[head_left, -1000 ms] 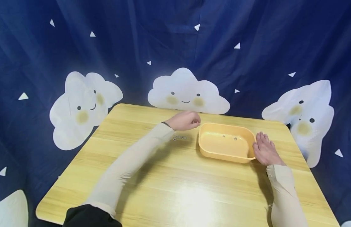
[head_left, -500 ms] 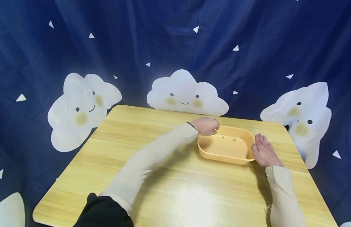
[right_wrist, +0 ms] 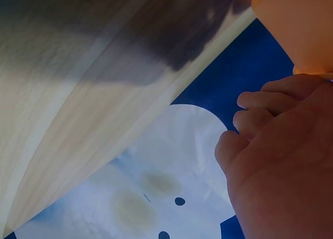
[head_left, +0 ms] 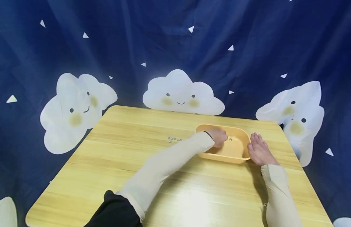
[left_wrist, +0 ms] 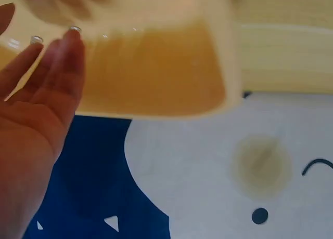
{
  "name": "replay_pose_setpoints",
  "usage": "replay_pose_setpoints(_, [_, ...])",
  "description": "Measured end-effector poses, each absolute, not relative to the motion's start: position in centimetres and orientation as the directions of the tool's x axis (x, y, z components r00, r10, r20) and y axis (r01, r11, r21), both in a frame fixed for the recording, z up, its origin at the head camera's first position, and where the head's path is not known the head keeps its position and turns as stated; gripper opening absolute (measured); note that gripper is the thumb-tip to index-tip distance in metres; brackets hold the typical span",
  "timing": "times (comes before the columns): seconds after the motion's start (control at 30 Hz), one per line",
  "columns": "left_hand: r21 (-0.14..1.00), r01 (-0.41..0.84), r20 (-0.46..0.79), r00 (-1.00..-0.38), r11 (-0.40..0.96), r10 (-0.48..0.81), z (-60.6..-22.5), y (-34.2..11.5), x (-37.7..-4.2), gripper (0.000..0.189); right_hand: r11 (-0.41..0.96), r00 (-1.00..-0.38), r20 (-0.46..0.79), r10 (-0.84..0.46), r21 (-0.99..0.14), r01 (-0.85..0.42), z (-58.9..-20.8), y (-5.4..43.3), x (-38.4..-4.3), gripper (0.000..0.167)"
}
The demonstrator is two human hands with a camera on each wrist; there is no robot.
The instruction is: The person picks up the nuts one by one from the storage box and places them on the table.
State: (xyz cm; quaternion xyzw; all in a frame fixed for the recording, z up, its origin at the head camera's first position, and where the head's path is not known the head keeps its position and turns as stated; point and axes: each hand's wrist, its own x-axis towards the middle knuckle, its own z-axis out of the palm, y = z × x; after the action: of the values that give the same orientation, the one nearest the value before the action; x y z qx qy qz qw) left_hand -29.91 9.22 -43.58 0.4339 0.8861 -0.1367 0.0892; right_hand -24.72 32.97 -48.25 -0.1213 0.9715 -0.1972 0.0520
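My left hand (head_left: 219, 137) is reaching into a yellow-orange plastic tray (head_left: 225, 158). In the left wrist view its fingers are extended and the thumb stands apart from them. Two tiny silvery pieces, one at a fingertip (left_wrist: 75, 36) and a shiny piece (left_wrist: 36, 40) beside another finger, show there; their exact kind is too small to tell. A silvery piece (head_left: 230, 139) lies on the tray floor right of this hand. My right hand (head_left: 260, 150) rests against the tray's right end, fingers straight in the head view.
Several similar silvery pieces (head_left: 174, 139) lie in a short row left of the tray, with one just below the row. The wooden table (head_left: 130, 151) has rounded corners. Behind it hangs a blue curtain (head_left: 164, 37) with white clouds.
My left hand has moved right, from beside the tray over its left rim and down inside. The row on the table is uncovered again after the sleeve hid it. My right hand stays at the tray's end.
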Motion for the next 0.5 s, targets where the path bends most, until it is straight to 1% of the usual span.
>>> replay_pose_setpoints(0.1, [-0.153, 0.768, -0.270, -0.638, 0.622, 0.721, -43.3, 9.4, -29.1, 0.033, 0.891, -0.966, -0.051, -0.253, -0.401, -0.212, -48.3, 32.8, -24.8, 0.063])
replay_pose_setpoints(0.27, [-0.153, 0.741, -0.307, -0.665, 0.654, 0.681, -43.5, 9.7, -28.3, 0.032, 0.886, -0.966, -0.051, -0.253, -0.412, -0.211, -48.3, 32.6, -24.7, 0.063])
replay_pose_setpoints(0.37, [-0.194, 0.750, -0.341, -0.656, 0.633, 0.673, -43.7, 10.2, -28.1, 0.033, 0.885, -0.966, -0.050, -0.254, -0.415, -0.211, -48.4, 32.5, -24.7, 0.063])
replay_pose_setpoints(0.5, [-0.204, 0.762, -0.325, -0.645, 0.615, 0.691, -43.9, 10.9, -28.1, 0.031, 0.886, -0.965, -0.044, -0.258, -0.409, -0.218, -48.3, 32.7, -24.6, 0.062])
